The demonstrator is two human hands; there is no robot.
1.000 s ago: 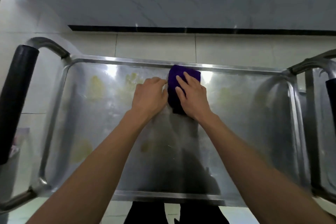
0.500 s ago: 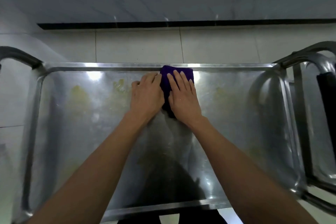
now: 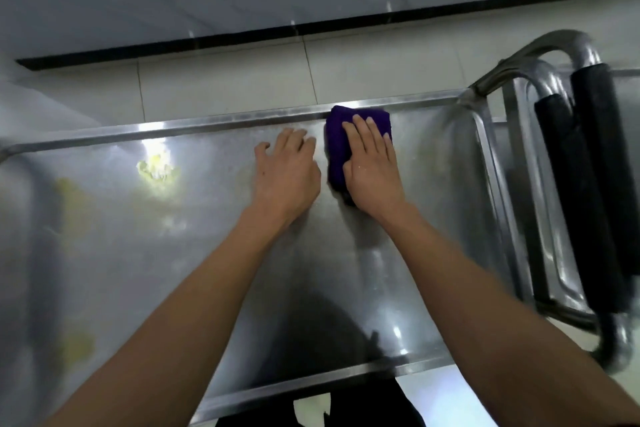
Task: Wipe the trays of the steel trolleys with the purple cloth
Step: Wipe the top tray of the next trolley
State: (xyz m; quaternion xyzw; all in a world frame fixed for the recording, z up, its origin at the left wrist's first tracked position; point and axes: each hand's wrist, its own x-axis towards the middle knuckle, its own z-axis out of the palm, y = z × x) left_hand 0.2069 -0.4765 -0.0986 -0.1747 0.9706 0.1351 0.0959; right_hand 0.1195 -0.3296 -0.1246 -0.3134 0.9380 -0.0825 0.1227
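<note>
Where the steel tray (image 3: 104, 253) reaches the left edge of the view, its surface carries several yellowish stains (image 3: 157, 168), the brightest one near the far rim. More to the right, the left hand (image 3: 285, 172) lies flat on the bare metal, its fingers (image 3: 294, 139) straight and a little spread, holding nothing. Just beside it the right hand (image 3: 372, 166) presses down on the folded purple cloth (image 3: 337, 146), with straight fingers lying over the cloth and not curled around it. The cloth touches the far rim of the tray, right of the middle. At the right end stands a second steel trolley (image 3: 530, 184), close against the first, and two black padded handles (image 3: 602, 166) are upright there.
</note>
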